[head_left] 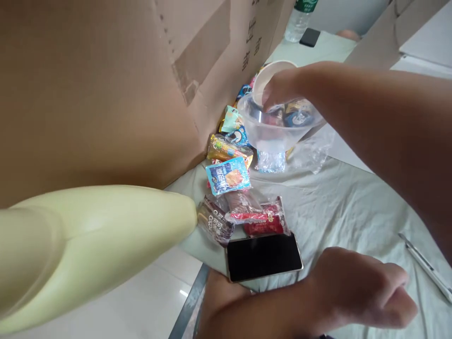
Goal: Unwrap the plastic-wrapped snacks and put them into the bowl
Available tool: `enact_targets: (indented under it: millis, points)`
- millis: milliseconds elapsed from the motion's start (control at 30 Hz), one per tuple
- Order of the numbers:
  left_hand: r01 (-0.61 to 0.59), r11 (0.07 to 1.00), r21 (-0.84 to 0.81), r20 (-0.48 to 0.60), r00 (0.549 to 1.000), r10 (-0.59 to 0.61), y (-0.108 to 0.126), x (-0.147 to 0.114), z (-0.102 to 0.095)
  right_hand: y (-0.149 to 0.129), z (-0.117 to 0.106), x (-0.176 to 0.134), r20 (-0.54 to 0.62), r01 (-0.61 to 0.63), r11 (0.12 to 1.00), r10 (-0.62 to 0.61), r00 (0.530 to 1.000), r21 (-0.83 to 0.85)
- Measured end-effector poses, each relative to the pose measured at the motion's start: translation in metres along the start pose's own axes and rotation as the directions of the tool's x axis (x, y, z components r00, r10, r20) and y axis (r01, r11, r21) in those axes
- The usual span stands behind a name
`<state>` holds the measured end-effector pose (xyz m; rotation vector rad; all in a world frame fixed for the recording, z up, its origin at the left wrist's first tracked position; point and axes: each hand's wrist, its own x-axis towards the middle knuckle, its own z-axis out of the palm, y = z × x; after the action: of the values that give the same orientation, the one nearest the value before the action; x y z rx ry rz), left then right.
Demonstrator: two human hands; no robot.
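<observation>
My right hand (284, 89) reaches in from the right, its fingers bent down inside a clear plastic bowl (243, 110). The fingertips are partly hidden, so what they pinch does not show. Wrapped snacks (299, 115) lie in that bowl. Beside the fingers, a white round bowl (275, 73) tilts at its far left side. My left hand (363, 287) is curled into a fist low over the bedsheet, with nothing visible in it. Close to the left wrist lies a black-screened phone (264, 256).
A large cardboard box (106, 94) walls off the left. Snack packets line its edge, including a blue one (229, 176) and a cocoa one (216, 221). A pale yellow inflated object (106, 245) juts in. A slim pen-like tool (425, 266) and a water bottle (298, 23) are also here.
</observation>
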<state>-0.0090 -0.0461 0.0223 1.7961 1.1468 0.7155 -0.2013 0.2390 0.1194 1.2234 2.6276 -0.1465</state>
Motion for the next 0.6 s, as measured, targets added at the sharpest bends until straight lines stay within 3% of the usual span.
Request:
enact_targets:
  millis: [133,233,333,433,600]
  points:
    - [0.010,0.999,-0.053,-0.003,1.000,-0.010,0.002,0.003,0.004,0.012,0.009,-0.003,-0.023,-0.021,0.998,0.020,1.000,-0.061]
    - [0.008,1.000,-0.019,0.015,1.000,-0.007,0.006,0.006,0.009,0.027,0.009,-0.025,-0.019,-0.044,0.998,0.044,0.999,-0.040]
    - [0.016,1.000,0.012,0.045,0.999,-0.016,0.012,0.012,0.016,0.043,0.008,-0.057,-0.050,-0.067,0.994,0.071,0.996,0.082]
    - [0.013,1.000,0.017,0.078,0.997,-0.014,0.015,0.016,0.026,0.057,0.008,-0.090,-0.101,-0.091,0.979,0.111,0.989,0.183]
    - [-0.022,0.996,0.092,0.128,0.992,0.010,0.020,0.014,0.038,0.067,0.013,-0.124,-0.293,-0.059,0.989,0.098,0.951,0.139]
